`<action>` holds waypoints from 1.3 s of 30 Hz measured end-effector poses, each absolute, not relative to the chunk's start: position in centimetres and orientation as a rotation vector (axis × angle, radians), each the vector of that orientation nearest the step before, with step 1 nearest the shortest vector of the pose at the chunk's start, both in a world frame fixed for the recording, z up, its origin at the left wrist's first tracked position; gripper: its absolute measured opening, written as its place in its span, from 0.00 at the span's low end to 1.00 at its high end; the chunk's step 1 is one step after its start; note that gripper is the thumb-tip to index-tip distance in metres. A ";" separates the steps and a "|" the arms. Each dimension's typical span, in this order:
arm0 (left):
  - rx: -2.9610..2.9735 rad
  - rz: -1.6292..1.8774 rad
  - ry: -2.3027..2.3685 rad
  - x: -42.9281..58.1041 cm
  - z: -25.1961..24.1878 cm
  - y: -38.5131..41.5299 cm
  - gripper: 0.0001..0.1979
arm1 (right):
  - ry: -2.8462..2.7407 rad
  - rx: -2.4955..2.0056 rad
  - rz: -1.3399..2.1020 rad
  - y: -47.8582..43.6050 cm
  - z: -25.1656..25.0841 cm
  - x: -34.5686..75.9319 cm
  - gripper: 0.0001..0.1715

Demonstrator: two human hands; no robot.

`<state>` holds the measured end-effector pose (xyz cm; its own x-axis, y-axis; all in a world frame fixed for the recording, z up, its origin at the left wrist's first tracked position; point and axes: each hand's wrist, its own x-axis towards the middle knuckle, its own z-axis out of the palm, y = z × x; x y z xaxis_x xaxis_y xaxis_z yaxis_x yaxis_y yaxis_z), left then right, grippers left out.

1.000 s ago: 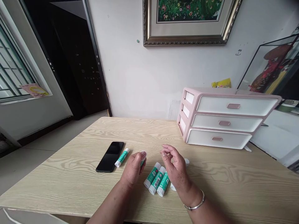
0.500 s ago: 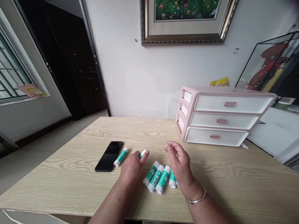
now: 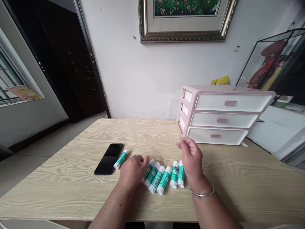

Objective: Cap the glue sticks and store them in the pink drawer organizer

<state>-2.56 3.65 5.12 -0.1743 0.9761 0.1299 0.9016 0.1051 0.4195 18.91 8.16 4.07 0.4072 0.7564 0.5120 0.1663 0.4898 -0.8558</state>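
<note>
My left hand [image 3: 133, 168] is closed around a green-and-white glue stick [image 3: 148, 170], at the left end of a slanted row on the table. Its fingers are partly hidden behind the back of the hand. Beside it in the row lie several more glue sticks [image 3: 157, 179], side by side. A little to the right, two glue sticks [image 3: 177, 174] lie together. Next to these my right hand [image 3: 192, 156] is raised, thumb and fingertips pressed together, with nothing visible in them. One more glue stick [image 3: 121, 159] lies left of my left hand.
A black phone [image 3: 109, 159] lies on the wooden table [image 3: 71, 187], close to the lone glue stick. At the back right stands a pink-and-white drawer unit [image 3: 221, 119], with a yellow packet [image 3: 220, 80] behind its top. A framed picture [image 3: 183, 36] hangs on the wall.
My left hand has lowered its glue stick to the left end of the row. My right hand has shifted right, uncovering the two glue sticks there. The view has tilted slightly.
</note>
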 end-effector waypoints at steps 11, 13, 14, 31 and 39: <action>1.740 0.686 2.700 -8.2 3.0 5.0 0.18 | -1.389 -1.805 0.133 9.1 4.1 23.9 0.19; 1.756 0.612 2.713 -8.4 2.5 5.3 0.18 | -1.551 -2.060 0.208 9.1 4.2 24.7 0.20; 1.765 0.577 2.713 -8.3 2.5 5.3 0.18 | -1.623 -2.145 0.256 9.1 4.3 24.8 0.20; 1.750 0.451 2.608 -7.6 1.7 5.8 0.17 | -1.804 -2.211 0.406 10.2 2.7 23.5 0.12; 1.833 0.738 2.331 -6.6 0.9 6.2 0.24 | -1.535 -1.720 0.369 10.1 3.1 22.3 0.15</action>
<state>-6.63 6.22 0.93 -0.2777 0.9342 0.2238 0.8929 0.1651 0.4188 22.25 10.06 3.05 0.2266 0.9335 0.2779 0.7055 0.0394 -0.7076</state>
